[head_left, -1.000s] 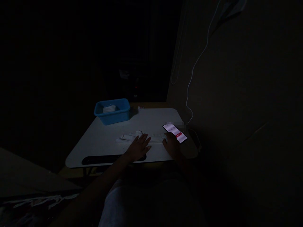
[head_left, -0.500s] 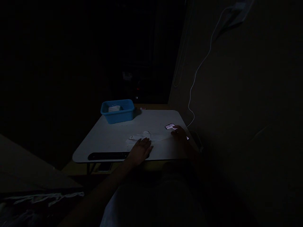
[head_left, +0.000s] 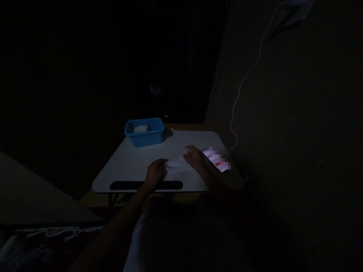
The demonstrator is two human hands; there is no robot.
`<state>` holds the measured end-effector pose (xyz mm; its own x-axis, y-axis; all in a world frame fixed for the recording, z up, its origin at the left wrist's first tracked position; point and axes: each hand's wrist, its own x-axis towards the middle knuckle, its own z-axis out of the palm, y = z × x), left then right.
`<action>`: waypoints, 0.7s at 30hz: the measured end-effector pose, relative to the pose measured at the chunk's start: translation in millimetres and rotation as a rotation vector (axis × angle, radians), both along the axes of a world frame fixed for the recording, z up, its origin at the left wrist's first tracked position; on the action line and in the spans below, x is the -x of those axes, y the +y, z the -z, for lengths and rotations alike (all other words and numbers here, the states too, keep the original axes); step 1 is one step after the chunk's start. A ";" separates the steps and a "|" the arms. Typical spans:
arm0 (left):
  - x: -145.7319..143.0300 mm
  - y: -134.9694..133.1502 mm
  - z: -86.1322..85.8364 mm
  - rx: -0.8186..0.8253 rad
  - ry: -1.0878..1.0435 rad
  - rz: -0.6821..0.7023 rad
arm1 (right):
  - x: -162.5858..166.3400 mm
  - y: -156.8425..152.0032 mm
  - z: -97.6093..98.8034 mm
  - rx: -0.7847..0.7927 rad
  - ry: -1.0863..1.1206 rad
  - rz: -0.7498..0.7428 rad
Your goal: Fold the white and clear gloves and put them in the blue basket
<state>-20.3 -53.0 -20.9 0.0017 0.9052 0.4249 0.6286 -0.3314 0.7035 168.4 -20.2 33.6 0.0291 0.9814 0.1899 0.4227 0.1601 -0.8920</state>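
The room is very dark. A small white cloth (head_left: 175, 163) lies bunched on the white lap table (head_left: 133, 162), between my two hands. My left hand (head_left: 154, 173) is closed on its left end. My right hand (head_left: 194, 156) is closed on its right end, fingers curled. A lit phone (head_left: 217, 160) lies on the table just right of my right hand, apart from it.
A blue plastic tub (head_left: 145, 131) with something white inside stands at the table's far left corner. A black slot (head_left: 146, 185) runs along the near edge. A white cable (head_left: 241, 87) hangs down the wall on the right toward the phone.
My right hand left the phone and moved left onto the cloth. My left hand went from lying flat to gripping the cloth, which is now bunched instead of spread out.
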 end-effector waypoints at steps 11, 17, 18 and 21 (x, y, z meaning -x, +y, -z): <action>1.0 1.2 2.7 0.107 -0.322 -0.157 | 57.1 -3.6 29.0 0.086 0.063 -0.281; -0.2 3.3 5.2 0.006 -0.128 -0.143 | 26.8 -4.0 26.7 -0.021 0.065 -0.250; -1.3 3.2 4.4 -0.038 -0.051 -0.111 | 17.3 -4.1 25.9 -0.073 0.009 -0.206; -7.2 -1.2 -1.9 -0.135 0.239 0.034 | -9.9 -6.4 27.9 -0.203 -0.238 -0.082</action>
